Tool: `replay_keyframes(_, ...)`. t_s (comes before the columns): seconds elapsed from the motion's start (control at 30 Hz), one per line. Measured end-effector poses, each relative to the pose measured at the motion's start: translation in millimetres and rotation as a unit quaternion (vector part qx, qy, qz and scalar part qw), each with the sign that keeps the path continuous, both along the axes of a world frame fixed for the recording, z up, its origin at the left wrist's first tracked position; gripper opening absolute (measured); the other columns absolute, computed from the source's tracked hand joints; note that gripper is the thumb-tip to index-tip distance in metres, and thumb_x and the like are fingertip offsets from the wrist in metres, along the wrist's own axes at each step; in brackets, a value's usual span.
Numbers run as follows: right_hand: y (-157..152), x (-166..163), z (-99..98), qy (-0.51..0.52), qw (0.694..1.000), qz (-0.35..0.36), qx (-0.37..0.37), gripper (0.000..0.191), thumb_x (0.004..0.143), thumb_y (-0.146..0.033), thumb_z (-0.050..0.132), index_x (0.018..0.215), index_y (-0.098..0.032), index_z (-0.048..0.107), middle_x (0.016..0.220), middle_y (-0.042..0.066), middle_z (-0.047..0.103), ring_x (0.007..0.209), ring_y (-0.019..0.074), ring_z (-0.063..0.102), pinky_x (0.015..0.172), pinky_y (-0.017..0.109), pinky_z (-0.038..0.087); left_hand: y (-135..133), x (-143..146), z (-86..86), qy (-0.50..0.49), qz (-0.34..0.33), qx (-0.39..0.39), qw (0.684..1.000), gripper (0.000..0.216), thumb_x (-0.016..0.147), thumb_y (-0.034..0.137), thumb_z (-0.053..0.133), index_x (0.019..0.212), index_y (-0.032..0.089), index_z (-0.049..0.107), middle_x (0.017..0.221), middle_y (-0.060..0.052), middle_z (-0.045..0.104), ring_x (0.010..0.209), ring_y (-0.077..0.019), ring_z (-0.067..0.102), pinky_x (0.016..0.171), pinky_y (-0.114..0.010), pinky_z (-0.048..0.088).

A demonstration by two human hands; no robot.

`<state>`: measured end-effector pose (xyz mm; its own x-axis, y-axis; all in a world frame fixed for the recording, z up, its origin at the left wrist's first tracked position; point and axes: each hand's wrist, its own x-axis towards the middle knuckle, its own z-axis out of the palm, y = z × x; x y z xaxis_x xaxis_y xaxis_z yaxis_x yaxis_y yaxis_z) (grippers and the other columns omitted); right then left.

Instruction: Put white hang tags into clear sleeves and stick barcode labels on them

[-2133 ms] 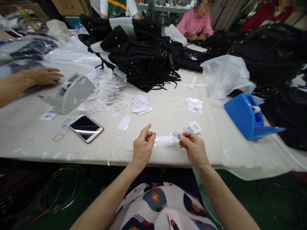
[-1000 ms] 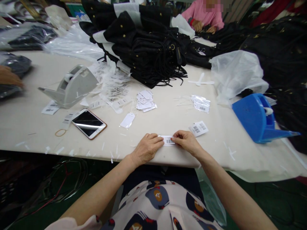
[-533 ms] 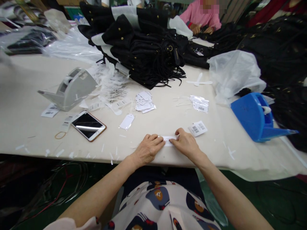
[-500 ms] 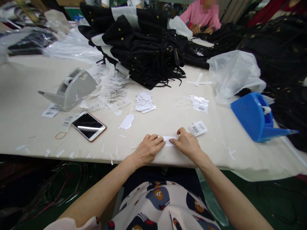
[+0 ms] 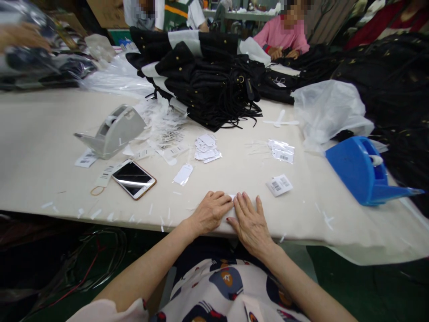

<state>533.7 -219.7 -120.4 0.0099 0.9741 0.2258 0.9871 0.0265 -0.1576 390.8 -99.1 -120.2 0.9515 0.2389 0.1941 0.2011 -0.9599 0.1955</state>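
Note:
My right hand [image 5: 250, 219] lies flat on the table with its fingers stretched out, pressing down over a small white tag [image 5: 232, 197] of which only a corner shows. My left hand [image 5: 212, 210] rests beside it, fingers curled down onto the tag's left end. Both hands sit near the front edge of the cream table [image 5: 43, 147]. A barcode label [image 5: 279, 185] lies just right of my right hand.
A phone [image 5: 134, 179] and a grey tape dispenser [image 5: 112, 132] lie to the left, a blue tape dispenser [image 5: 363, 172] to the right. Piles of white tags [image 5: 206, 147], a clear bag [image 5: 330, 112] and black garments [image 5: 208, 76] fill the back. Other people work at the far side.
My right hand has gone from pinching the tag's right end to lying flat over it. The left hand has stayed on the tag. The view has shifted slightly.

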Motion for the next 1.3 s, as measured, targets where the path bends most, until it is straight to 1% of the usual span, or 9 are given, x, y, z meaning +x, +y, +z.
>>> replay_keyframes(0.13,-5,15,3.8,0.04,0.998,0.043,0.002,0.034,0.091,-0.032,0.038,0.118,-0.018,0.053,0.124,0.008,0.052,0.121,0.0262,0.037,0.103,0.051,0.017,0,0,-1.5,-0.019,0.008,-0.017,1.0,0.023,0.084,0.014,0.04,0.103,0.017,0.054,0.108,-0.007,0.057,0.1,-0.0181,0.045,0.079,-0.032,0.037)
replay_keyframes(0.23,0,29,7.3,0.085,0.996,-0.031,0.017,0.029,0.089,-0.031,0.041,0.109,-0.018,0.057,0.113,0.009,0.058,0.108,0.0224,0.048,0.093,0.04,0.032,1,1,3.9,-0.035,0.024,-0.075,0.996,0.02,0.085,0.014,0.04,0.099,0.016,0.053,0.104,-0.006,0.059,0.097,-0.017,0.048,0.081,-0.031,0.038)
replay_keyframes(0.37,16,35,10.6,0.086,0.99,-0.104,-0.036,0.03,0.079,-0.035,0.055,0.103,-0.018,0.057,0.106,0.01,0.056,0.099,0.0256,0.048,0.081,0.038,0.036,8,-1,19.8,-0.047,0.145,-0.126,0.98,0.031,0.08,0.025,0.052,0.11,0.015,0.047,0.108,-0.008,0.055,0.101,-0.0196,0.047,0.085,-0.035,0.038)
replay_keyframes(0.47,26,36,11.8,0.103,0.985,-0.117,-0.072,0.025,0.074,-0.033,0.059,0.093,-0.018,0.057,0.098,0.008,0.056,0.093,0.0246,0.048,0.076,0.037,0.036,14,-2,28.4,0.025,0.221,-0.13,0.966,0.038,0.069,0.035,0.063,0.099,0.015,0.052,0.101,-0.008,0.054,0.097,-0.0239,0.048,0.08,-0.038,0.04)
replay_keyframes(0.7,33,43,13.5,0.219,0.963,-0.125,-0.096,0.026,0.064,-0.028,0.065,0.086,-0.02,0.055,0.087,0.003,0.056,0.081,0.0197,0.05,0.07,0.032,0.037,24,14,29.1,0.085,0.223,-0.182,0.954,0.033,0.056,0.034,0.069,0.078,0.017,0.052,0.085,-0.003,0.053,0.081,-0.02,0.051,0.067,-0.03,0.041)
replay_keyframes(0.9,32,48,8.1,0.454,0.884,-0.089,-0.069,0.013,0.067,-0.028,0.057,0.077,-0.02,0.052,0.069,-0.002,0.054,0.062,0.0125,0.049,0.061,0.026,0.04,27,16,28.7,0.062,0.201,-0.357,0.91,0.02,0.059,0.021,0.062,0.075,0.018,0.05,0.065,0.004,0.054,0.06,-0.0124,0.051,0.054,-0.022,0.036)
replay_keyframes(1.1,32,50,8.7,0.633,0.769,-0.073,-0.059,0.025,0.059,-0.031,0.067,0.076,-0.018,0.054,0.064,-0.003,0.053,0.058,0.0109,0.049,0.057,0.024,0.039,25,18,30.6,0.02,0.175,-0.503,0.846,0.014,0.062,0.02,0.06,0.073,0.016,0.054,0.055,0.006,0.051,0.05,-0.0082,0.045,0.047,-0.019,0.031)
replay_keyframes(1.17,32,48,10.0,0.646,0.756,-0.08,-0.061,0.027,0.057,-0.032,0.069,0.075,-0.017,0.055,0.062,-0.004,0.054,0.057,0.0109,0.049,0.056,0.024,0.039,23,21,32.1,0.012,0.17,-0.522,0.836,0.014,0.06,0.021,0.062,0.072,0.016,0.055,0.051,0.007,0.048,0.047,-0.0068,0.04,0.045,-0.018,0.028)
replay_keyframes(1.3,30,43,12.7,0.637,0.765,-0.066,-0.066,0.026,0.058,-0.034,0.07,0.074,-0.017,0.059,0.065,-0.002,0.057,0.06,0.0118,0.051,0.058,0.025,0.041,19,30,33.6,0.003,0.152,-0.557,0.817,0.018,0.057,0.021,0.066,0.07,0.015,0.055,0.053,0.007,0.049,0.048,-0.0061,0.041,0.045,-0.017,0.029)
